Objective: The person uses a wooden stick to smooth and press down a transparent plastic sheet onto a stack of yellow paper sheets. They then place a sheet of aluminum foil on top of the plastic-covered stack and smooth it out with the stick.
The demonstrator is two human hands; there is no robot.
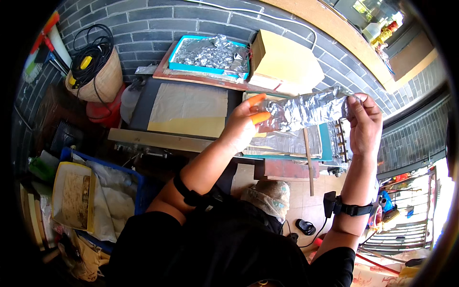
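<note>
A crinkled sheet of silvery foil is stretched between my two hands above the worktable. My left hand, with orange covers on two fingers, holds its left end. The other end is pinched between thumb and fingers of my right hand. Below the foil lies a stack of grey sheets on a green mat, and a thin wooden stick crosses the stack and sticks out past the table's front edge. To the left, a grey sheet lies over yellow paper on a dark surface.
A turquoise tray of foil scraps and a tall stack of yellow paper stand along the brick wall. A basket with black cable is at the left. Below it, a blue crate holds a yellow-rimmed tray.
</note>
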